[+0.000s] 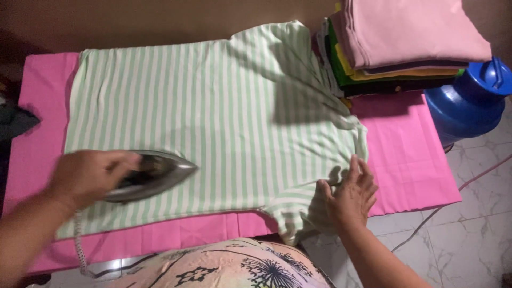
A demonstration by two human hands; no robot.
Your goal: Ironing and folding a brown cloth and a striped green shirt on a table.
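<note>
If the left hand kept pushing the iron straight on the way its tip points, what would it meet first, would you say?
Only more of the striped shirt; the iron under the left hand points right, and farther along lies the right hand, probably slightly below that line.

A pink cloth (405,154) covers the ironing surface. Directly on it lies a green-and-white striped T-shirt (224,117), spread flat across the middle, and a stack of folded clothes (394,48) sits at the far right corner, touching the shirt's sleeve.

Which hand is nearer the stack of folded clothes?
Right. The right hand presses the striped shirt's sleeve below the stack of folded clothes; the left hand grips the metal iron far across.
</note>
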